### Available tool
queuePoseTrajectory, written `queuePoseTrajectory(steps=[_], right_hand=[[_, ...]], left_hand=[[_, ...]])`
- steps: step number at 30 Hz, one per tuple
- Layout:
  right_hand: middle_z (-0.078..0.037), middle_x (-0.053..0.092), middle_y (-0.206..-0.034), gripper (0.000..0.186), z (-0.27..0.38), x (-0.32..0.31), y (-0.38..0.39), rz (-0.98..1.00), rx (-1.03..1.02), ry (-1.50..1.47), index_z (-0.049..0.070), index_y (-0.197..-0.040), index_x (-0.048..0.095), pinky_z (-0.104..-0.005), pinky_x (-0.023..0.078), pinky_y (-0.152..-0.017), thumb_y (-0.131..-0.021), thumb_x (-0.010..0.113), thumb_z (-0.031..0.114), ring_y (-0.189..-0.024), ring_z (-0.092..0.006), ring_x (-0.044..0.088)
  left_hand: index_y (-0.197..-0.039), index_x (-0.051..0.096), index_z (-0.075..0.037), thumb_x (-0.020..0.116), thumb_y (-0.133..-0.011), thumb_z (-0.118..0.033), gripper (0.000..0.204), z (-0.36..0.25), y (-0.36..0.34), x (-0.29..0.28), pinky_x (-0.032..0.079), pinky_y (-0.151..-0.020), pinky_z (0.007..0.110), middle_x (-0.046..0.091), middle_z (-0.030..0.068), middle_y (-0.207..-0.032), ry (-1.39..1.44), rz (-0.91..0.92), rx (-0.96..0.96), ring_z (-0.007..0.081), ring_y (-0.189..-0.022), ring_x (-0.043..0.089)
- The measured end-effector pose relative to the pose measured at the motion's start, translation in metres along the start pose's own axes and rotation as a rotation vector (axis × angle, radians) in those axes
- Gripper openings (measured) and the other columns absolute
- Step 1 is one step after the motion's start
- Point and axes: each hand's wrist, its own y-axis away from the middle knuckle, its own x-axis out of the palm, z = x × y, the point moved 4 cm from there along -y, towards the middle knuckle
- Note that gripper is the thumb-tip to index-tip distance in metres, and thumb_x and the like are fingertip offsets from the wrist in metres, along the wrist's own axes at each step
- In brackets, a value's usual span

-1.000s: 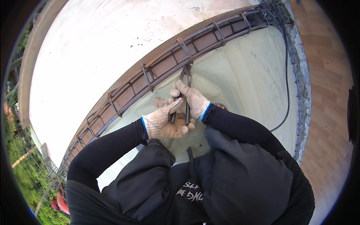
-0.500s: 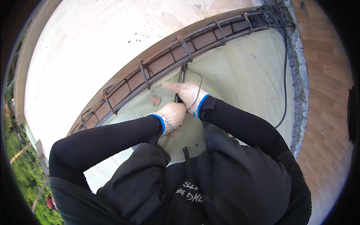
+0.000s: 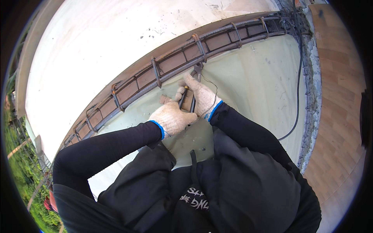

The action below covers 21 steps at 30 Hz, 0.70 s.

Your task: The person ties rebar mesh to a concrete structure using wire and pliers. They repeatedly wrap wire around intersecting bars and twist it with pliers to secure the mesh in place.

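A pair of pincers (image 3: 193, 101) with long dark handles lies between my gloved hands, its handles spread apart. The jaws are up at the lower bar of the rebar cage (image 3: 178, 70). My right hand (image 3: 204, 93) wraps round the handles just below the jaws, fingertips curling past the left one. Lower down, my left hand (image 3: 171, 118) closes about the handle ends, its thumb across them; part of that grip is hidden. A thin tie wire (image 3: 216, 87) loops from near the jaws down past my right wrist. Both gloves are cream knit with blue cuffs.
Pale green sheeting (image 3: 264, 66) spreads below the cage, and a white panel (image 3: 97, 46) rises beyond it. A black cable (image 3: 298, 93) runs down at the right beside a rough concrete edge (image 3: 311, 105). Wood-look flooring (image 3: 338, 97) lies farther right, greenery (image 3: 23, 182) at far left.
The pincers' handles have spread apart. My left hand has shifted slightly left and loosened, and my right hand has slid up toward the jaws. The whole view has shifted slightly.
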Motion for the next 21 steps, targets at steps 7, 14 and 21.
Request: queuePoseTrajectory(steps=[7,14,21], right_hand=[[0.001,0.051,-0.084,0.033,0.002,-0.009,-0.008,0.153,0.083,0.021,0.016,-0.099,0.054,-0.0344,0.053,-0.073,-0.114,0.069,0.042,-0.076,-0.0157,0.053],[0.003,0.054,-0.088,0.034,-0.001,0.006,-0.008,0.172,0.070,0.043,0.015,-0.097,0.055,-0.0323,0.054,-0.076,-0.115,0.067,0.041,-0.081,-0.0130,0.058],[-0.024,0.074,-0.137,0.077,0.035,0.053,0.026,0.065,-0.202,1.576,0.004,-0.151,0.063,-0.0473,0.059,-0.108,-0.077,0.079,-0.006,-0.126,-0.0437,0.071]], left_hand=[[-0.133,0.066,-0.002,0.069,-0.109,-0.040,0.046,0.028,-0.018,0.024,0.065,-0.101,0.047,0.074,0.0164,-0.118,1.426,0.522,-0.204,0.0323,-0.110,0.077],[-0.096,0.057,-0.016,0.059,-0.111,-0.038,0.026,0.016,-0.021,0.044,0.031,-0.056,0.026,0.040,-0.0079,-0.077,1.699,0.812,-0.362,0.0069,-0.062,0.036],[-0.089,0.057,-0.018,0.062,-0.109,-0.039,0.030,0.021,-0.007,0.018,0.027,-0.049,0.026,0.041,-0.0092,-0.069,1.069,0.267,-0.455,0.0057,-0.052,0.032]])
